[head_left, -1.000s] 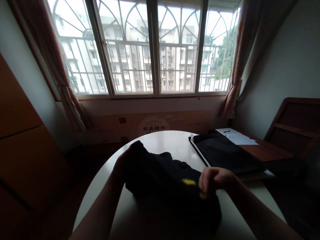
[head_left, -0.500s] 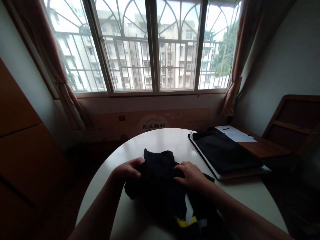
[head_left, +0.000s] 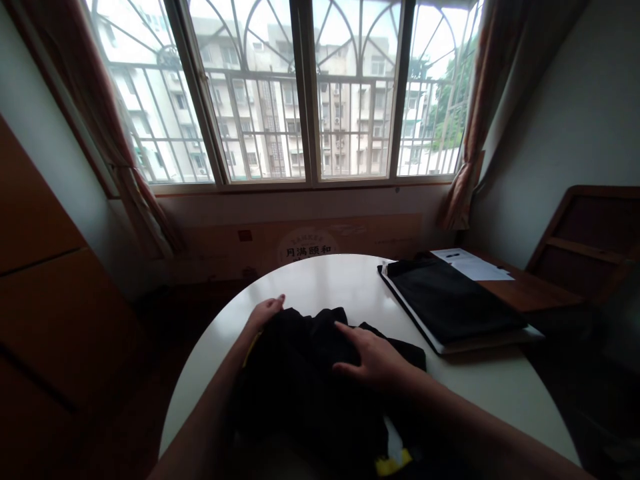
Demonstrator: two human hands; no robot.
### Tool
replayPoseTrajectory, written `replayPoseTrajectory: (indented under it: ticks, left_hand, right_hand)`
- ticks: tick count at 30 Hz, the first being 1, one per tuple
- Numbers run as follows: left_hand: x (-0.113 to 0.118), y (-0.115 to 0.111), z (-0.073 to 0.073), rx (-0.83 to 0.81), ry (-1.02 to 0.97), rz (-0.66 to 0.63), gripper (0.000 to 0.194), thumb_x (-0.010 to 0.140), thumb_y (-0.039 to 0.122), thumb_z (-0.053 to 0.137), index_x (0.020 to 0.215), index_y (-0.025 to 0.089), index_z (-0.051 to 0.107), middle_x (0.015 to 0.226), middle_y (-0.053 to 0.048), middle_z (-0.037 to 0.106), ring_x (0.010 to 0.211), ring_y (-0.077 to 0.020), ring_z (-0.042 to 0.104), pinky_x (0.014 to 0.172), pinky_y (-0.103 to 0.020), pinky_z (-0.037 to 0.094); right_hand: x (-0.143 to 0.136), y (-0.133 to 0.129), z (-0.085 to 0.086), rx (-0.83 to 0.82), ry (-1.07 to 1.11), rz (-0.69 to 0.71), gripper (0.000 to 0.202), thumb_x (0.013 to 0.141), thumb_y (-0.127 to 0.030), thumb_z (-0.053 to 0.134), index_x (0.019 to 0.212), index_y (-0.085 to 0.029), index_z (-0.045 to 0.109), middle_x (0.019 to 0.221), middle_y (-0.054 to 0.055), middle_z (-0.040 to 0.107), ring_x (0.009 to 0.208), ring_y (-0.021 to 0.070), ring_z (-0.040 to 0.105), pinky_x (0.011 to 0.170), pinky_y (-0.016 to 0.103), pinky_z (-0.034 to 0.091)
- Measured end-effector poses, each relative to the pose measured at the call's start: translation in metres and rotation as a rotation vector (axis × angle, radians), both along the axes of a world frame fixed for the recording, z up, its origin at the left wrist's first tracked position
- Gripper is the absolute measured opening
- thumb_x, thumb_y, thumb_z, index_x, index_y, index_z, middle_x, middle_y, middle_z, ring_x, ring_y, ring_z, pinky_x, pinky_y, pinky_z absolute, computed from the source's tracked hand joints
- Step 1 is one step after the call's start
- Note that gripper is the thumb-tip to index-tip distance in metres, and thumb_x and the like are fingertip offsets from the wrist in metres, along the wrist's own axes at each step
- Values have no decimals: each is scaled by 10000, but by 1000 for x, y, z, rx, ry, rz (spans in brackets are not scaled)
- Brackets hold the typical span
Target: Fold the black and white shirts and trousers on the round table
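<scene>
A crumpled black cloth garment [head_left: 300, 387] with yellow and white patches near its lower edge lies on the round white table [head_left: 230, 313]. At the garment's upper left corner, my left hand [head_left: 266, 312] is closed on the fabric, its thumb pointing up. My right hand [head_left: 373, 353] rests on the right part of the cloth with thumb and fingers apart. A thin yellow strip shows beside my left forearm.
On the table's right side lies a flat black cloth item [head_left: 455, 300] over something white. Behind it, papers [head_left: 470, 265] lie on a brown wooden surface [head_left: 545, 293]. A barred window is ahead, with curtains at both sides.
My left hand has moved up and slightly left, and the cloth has spread left beneath it. My right hand has opened its fingers. The yellow patch has shifted down and right.
</scene>
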State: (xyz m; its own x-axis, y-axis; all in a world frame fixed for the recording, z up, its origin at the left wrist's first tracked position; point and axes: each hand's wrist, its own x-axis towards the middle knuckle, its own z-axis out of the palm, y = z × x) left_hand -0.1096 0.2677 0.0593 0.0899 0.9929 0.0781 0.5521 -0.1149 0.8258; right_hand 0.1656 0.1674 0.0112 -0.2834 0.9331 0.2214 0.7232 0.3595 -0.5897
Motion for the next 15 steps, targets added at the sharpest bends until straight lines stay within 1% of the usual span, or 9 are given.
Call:
replayPoseTrajectory:
  ticks: [1, 2, 4, 5, 7, 10, 12, 14, 15]
  left_hand:
    - [5, 3, -5, -2, 99, 15, 456, 749, 641, 621, 837, 195, 661, 900, -115, 730, 914, -330, 679, 762, -381, 507]
    - [8, 5, -11, -5, 187, 18, 406, 703, 552, 700, 879, 187, 680, 988, -139, 736, 986, -352, 671, 806, -390, 499]
    - [12, 6, -19, -10, 320, 1, 347, 618, 376, 773, 902, 187, 707, 1078, -159, 735, 1049, -368, 657, 854, -396, 480]
    - [13, 6, -21, -14, 342, -20, 305, 595, 312, 773, 872, 194, 717, 1056, -150, 743, 1031, -362, 664, 849, -390, 476]
    - [14, 4, -23, -18, 319, -62, 176, 591, 237, 741, 763, 211, 716, 914, -105, 756, 926, -325, 683, 795, -360, 474]
    - [14, 4, -19, 31, 244, -46, 50, 629, 219, 686, 677, 219, 671, 744, -54, 718, 791, -272, 669, 715, -328, 460]
    - [12, 8, -12, 104, 159, 32, 75, 696, 264, 640, 751, 215, 653, 778, -51, 711, 791, -254, 656, 702, -320, 459]
    - [9, 13, -2, 181, 58, 114, 185, 784, 342, 566, 892, 207, 634, 849, -53, 700, 807, -231, 651, 695, -305, 472]
    - [8, 15, 3, 210, -45, 142, 247, 807, 387, 548, 954, 203, 621, 853, -46, 687, 782, -216, 646, 672, -295, 477]
  right_hand:
    - [-8, -2, -3, 1, -73, 9, 770, 805, -512, 722, 1485, -213, 520, 1237, 145, 665, 1141, 328, 614, 956, 423, 473]
    - [-12, -2, -4, 5, -112, 5, 654, 808, -444, 717, 1409, -214, 599, 1215, 137, 676, 1139, 325, 617, 957, 413, 471]
    - [-11, 0, -4, 22, -106, -36, 374, 834, -301, 641, 1187, -207, 721, 1109, 107, 708, 1041, 281, 650, 904, 374, 478]
    - [-6, 3, -2, 45, -65, -69, 289, 839, -250, 600, 1087, -202, 741, 1056, 94, 715, 975, 256, 659, 872, 357, 478]
    - [11, 9, 4, 126, 96, -161, 220, 841, -219, 554, 967, -192, 731, 942, 68, 710, 843, 216, 645, 794, 331, 475]
    - [44, 16, 18, 242, 594, -330, 151, 840, -285, 573, 883, -196, 687, 755, 6, 650, 673, 166, 574, 637, 274, 447]
    - [64, 20, 29, 254, 1012, -395, 130, 814, -330, 631, 852, -209, 662, 703, -26, 630, 630, 149, 562, 577, 246, 440]
    - [78, 23, 37, 174, 1378, -367, 129, 778, -322, 688, 839, -213, 654, 729, -29, 666, 657, 153, 610, 604, 246, 495]
    - [82, 24, 40, 98, 1511, -326, 126, 772, -306, 702, 842, -211, 660, 750, -20, 689, 685, 164, 642, 635, 260, 529]
